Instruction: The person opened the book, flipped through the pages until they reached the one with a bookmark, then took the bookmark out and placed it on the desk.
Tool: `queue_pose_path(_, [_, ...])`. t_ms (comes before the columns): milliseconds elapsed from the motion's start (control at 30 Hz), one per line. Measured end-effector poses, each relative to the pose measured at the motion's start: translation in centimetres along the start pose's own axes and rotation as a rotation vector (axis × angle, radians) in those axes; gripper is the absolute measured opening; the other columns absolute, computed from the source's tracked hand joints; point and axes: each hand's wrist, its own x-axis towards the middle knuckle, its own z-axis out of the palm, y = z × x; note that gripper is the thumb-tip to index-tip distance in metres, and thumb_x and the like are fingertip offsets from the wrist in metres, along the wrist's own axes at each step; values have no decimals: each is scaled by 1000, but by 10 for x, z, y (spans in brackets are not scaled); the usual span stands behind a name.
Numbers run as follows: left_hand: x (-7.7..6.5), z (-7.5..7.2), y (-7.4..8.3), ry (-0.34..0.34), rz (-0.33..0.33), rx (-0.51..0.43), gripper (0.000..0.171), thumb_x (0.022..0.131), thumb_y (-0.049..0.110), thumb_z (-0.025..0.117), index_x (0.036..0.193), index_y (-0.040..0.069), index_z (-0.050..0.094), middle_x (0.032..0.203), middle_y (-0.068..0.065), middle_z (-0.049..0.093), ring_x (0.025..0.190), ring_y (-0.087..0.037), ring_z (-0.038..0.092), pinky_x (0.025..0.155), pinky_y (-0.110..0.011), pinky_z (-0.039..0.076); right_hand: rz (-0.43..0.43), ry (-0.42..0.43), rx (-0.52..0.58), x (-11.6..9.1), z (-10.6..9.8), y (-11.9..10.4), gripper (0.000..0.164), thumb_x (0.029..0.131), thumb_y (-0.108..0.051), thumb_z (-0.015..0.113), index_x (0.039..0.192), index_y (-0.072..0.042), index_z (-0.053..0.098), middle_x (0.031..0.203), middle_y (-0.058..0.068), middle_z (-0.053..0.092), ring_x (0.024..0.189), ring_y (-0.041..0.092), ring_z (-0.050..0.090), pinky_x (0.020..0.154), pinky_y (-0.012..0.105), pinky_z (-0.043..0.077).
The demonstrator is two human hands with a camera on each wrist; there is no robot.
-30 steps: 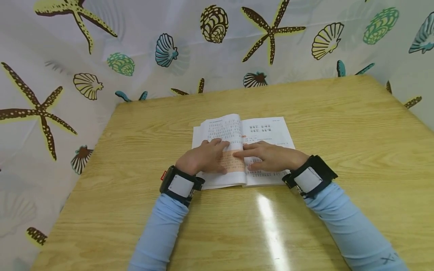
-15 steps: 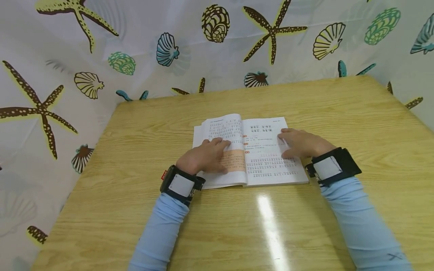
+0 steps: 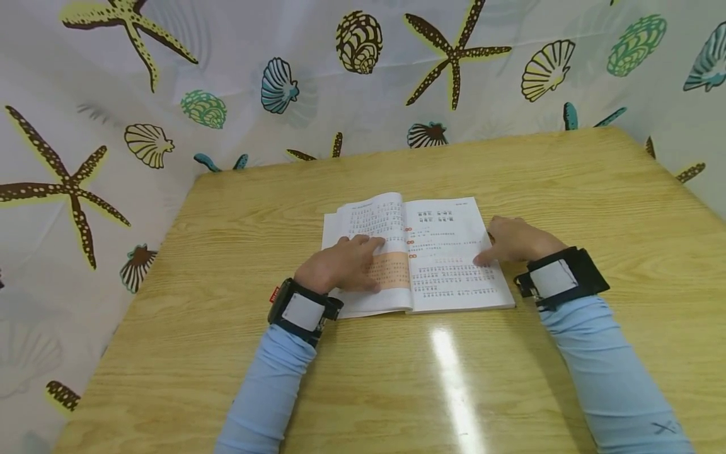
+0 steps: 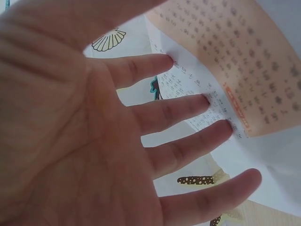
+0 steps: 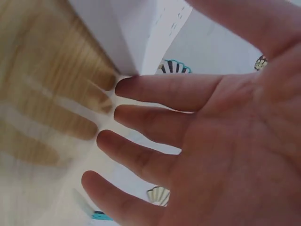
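An open book [image 3: 448, 277] with printed text lies on the wooden table in the head view. My left hand [image 3: 343, 265] rests on its left page, fingers spread, beside an orange text block. In the left wrist view the fingertips touch the page [image 4: 273, 61] and the fingers are nearly straight. At the book's right edge is my right hand [image 3: 522, 239], its thumb over the page and the other fingers beyond the edge. The right wrist view shows those fingers extended, with the index fingertip against the side of the book [image 5: 113, 37] near the tabletop.
The wooden table [image 3: 255, 221] extends around the book on every side. A white cloth [image 3: 317, 38] printed with shells and starfish hangs behind it and at both sides. Each wrist wears a black strap.
My right hand has slid from the middle of the book rightward across the page to its right edge, uncovering the text. My left hand has stayed in place.
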Motion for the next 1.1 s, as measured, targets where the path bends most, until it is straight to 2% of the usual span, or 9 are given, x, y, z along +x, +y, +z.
queue_pose_path(133, [0, 0, -1, -7, 0, -1, 86, 92, 38, 77, 161, 16, 30, 161, -13, 34, 143, -37, 37, 111, -51, 38, 6, -1, -15, -1, 0, -6, 40, 89, -19, 76, 102, 13, 57, 82, 14, 52, 72, 27, 51, 63, 33, 40])
queue_pose_path(233, [0, 0, -1, -12, -1, -3, 86, 92, 37, 76, 161, 16, 29, 162, -13, 34, 143, -36, 37, 111, -50, 37, 3, 56, -83, -3, 0, -12, 35, 88, -17, 76, 99, 11, 59, 82, 14, 53, 73, 29, 52, 62, 35, 41])
queue_pose_path(300, [0, -1, -2, -15, -1, -3, 86, 92, 38, 76, 161, 16, 29, 161, -12, 34, 143, -36, 37, 111, -50, 38, 3, 128, -99, -5, -1, -14, 29, 88, -14, 75, 96, 10, 60, 82, 15, 55, 72, 30, 53, 60, 36, 42])
queue_pose_path(433, [-1, -1, -2, -19, -4, -3, 87, 92, 38, 77, 161, 17, 29, 161, -12, 35, 142, -35, 38, 109, -51, 40, -44, 351, -79, -8, -2, -16, 15, 89, -4, 71, 85, 9, 63, 77, 17, 59, 66, 30, 55, 56, 37, 43])
queue_pose_path(533, [-1, -1, -2, -17, -6, -8, 87, 91, 38, 77, 161, 18, 29, 161, -12, 34, 142, -35, 37, 109, -51, 40, -89, 438, -78, -10, -2, -18, 18, 92, 1, 67, 75, 6, 64, 71, 15, 59, 60, 28, 54, 54, 37, 43])
queue_pose_path(700, [-1, 0, -2, -11, -6, 5, 87, 91, 38, 77, 161, 17, 29, 161, -12, 34, 140, -35, 39, 108, -50, 41, -88, 426, -84, -10, 0, -19, 20, 93, -3, 68, 75, 5, 63, 70, 14, 58, 59, 26, 53, 52, 35, 41])
queue_pose_path(833, [-1, 0, -2, -10, -5, 13, 87, 92, 39, 76, 161, 17, 29, 160, -12, 35, 140, -34, 39, 108, -50, 41, -98, 468, -35, -8, 1, -19, 20, 88, -4, 75, 76, 6, 64, 72, 16, 60, 61, 27, 54, 53, 35, 40])
queue_pose_path(933, [-1, -1, -2, -9, -3, 7, 87, 92, 38, 76, 161, 17, 29, 161, -12, 34, 141, -35, 38, 109, -50, 40, -120, 497, -15, -8, 2, -19, 18, 87, -2, 76, 75, 8, 66, 71, 17, 61, 61, 28, 54, 54, 35, 41])
queue_pose_path(1100, [-1, 0, -2, -11, -5, 4, 87, 92, 38, 76, 161, 16, 29, 161, -13, 33, 142, -35, 38, 110, -50, 39, -101, 471, -119, -9, 1, -18, 20, 94, -7, 70, 81, 7, 70, 66, 12, 56, 56, 24, 51, 51, 32, 37])
